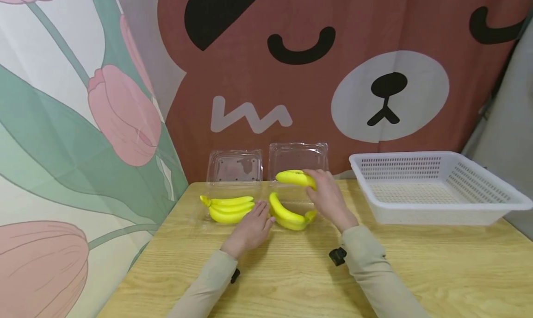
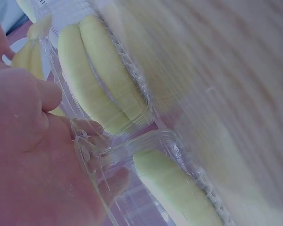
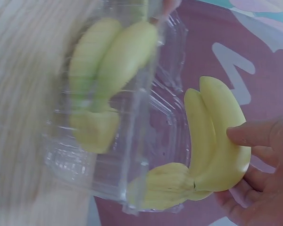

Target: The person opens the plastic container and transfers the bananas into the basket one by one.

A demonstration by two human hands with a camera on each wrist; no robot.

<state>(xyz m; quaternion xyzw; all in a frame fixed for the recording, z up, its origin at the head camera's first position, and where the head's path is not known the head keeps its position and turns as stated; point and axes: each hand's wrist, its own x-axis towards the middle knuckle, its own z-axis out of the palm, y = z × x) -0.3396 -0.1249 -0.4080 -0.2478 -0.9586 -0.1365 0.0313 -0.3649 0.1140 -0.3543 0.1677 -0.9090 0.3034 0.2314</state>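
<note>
Two clear plastic clamshell boxes stand open near the table's far edge, lids up. The left box (image 1: pixel 235 167) holds a yellow banana bunch (image 1: pixel 228 208). The right box (image 1: pixel 297 157) holds another bunch (image 1: pixel 286 215). My right hand (image 1: pixel 326 195) grips a third banana bunch (image 1: pixel 293 177) above the right box's far side; the right wrist view shows thumb and fingers round this bunch (image 3: pixel 217 141). My left hand (image 1: pixel 251 225) lies with straight fingers on the rims between the two boxes. In the left wrist view its fingers (image 2: pixel 92 129) touch the clear rim (image 2: pixel 146 141).
A white perforated plastic basket (image 1: pixel 437 188) stands on the wooden table (image 1: pixel 291 271) at the right, with nothing in it. A printed curtain with a bear face and tulips hangs just behind the boxes. The table's left edge runs close to the left box.
</note>
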